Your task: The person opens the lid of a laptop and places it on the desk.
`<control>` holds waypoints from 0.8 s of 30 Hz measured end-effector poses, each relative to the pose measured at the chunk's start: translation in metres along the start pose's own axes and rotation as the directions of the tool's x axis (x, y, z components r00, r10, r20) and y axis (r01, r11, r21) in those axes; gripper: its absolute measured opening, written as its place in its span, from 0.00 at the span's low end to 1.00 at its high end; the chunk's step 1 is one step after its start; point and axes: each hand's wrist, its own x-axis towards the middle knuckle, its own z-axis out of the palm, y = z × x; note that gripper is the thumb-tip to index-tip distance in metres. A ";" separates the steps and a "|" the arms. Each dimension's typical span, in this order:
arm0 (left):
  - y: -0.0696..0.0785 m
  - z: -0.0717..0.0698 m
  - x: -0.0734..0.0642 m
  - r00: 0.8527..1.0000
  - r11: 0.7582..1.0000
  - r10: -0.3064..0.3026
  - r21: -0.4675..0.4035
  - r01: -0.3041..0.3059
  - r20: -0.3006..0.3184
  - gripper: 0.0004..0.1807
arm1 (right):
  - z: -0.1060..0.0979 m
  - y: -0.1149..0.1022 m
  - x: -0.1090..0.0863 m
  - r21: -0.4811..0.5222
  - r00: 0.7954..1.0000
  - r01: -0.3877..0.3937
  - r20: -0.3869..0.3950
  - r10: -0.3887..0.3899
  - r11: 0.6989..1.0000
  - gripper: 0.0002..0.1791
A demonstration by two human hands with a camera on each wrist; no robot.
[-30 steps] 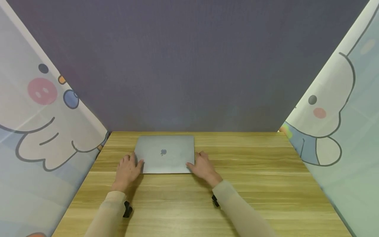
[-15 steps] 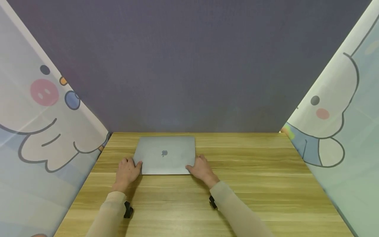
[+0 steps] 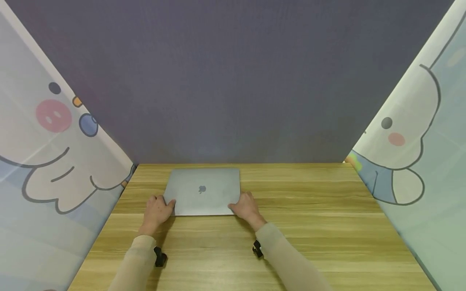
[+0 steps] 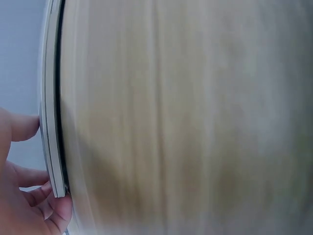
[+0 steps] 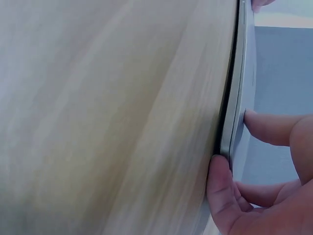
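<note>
lying closed, the laptop (image 3: 203, 198) stretches left to right.

Both wrist views crop the laptop (image 4: 49, 103).

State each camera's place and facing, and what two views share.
Head: worn there, looking forward and down at the laptop; left hand, right hand and sleeves show.
Left wrist: worn there, facing the laptop's near edge; left hand shows.
Right wrist: worn there, facing that edge; right hand and part of the left show.
Wrist views share the table.
</note>
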 end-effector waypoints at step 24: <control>0.005 0.006 -0.008 0.999 0.999 0.033 -0.035 -0.033 -0.003 0.35 | -0.007 0.002 -0.010 0.000 0.998 -0.065 0.013 0.065 0.998 0.41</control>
